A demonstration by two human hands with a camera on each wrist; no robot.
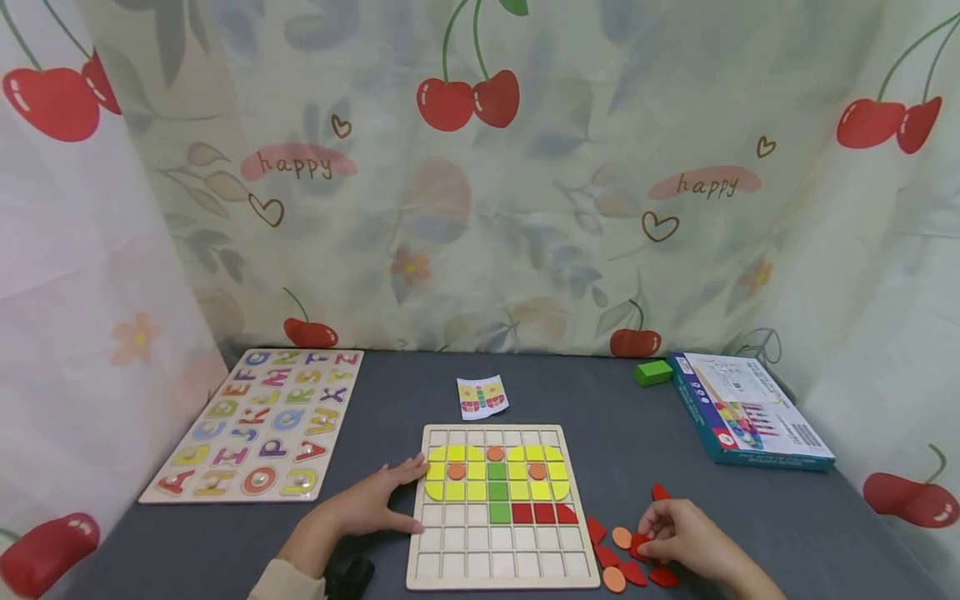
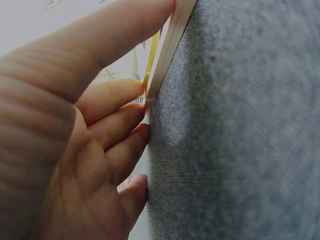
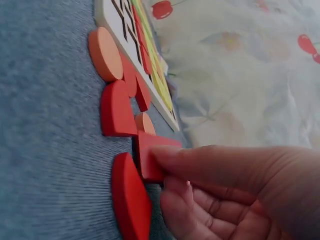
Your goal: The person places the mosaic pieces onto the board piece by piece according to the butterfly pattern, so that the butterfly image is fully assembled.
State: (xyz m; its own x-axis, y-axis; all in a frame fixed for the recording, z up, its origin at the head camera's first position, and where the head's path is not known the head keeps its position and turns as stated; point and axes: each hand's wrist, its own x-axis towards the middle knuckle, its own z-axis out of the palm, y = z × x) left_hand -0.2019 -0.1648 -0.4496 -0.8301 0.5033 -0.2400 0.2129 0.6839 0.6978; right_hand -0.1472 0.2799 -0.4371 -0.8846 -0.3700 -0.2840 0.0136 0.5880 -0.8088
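A wooden grid board (image 1: pixel 450 567) lies on the table, with yellow, orange, green and red tiles set in its upper and middle rows. At its left edge my left hand (image 1: pixel 367 504) rests with fingers spread; in the left wrist view the thumb and fingertips touch the board's side (image 2: pixel 172 55). To the right of the board, my right hand (image 1: pixel 693 537) pinches a red square tile (image 3: pixel 150 152) between thumb and fingers, low over the table. Around it lie several loose red tiles (image 1: pixel 633 573) and orange round tiles (image 1: pixel 613 579).
A small picture card (image 1: pixel 482 397) with a butterfly pattern lies behind the board. On the left is an alphabet puzzle board (image 1: pixel 255 433). A flat box (image 1: pixel 753 408) and a green block (image 1: pixel 652 372) sit at the back right. A patterned curtain (image 1: pixel 525 250) hangs behind.
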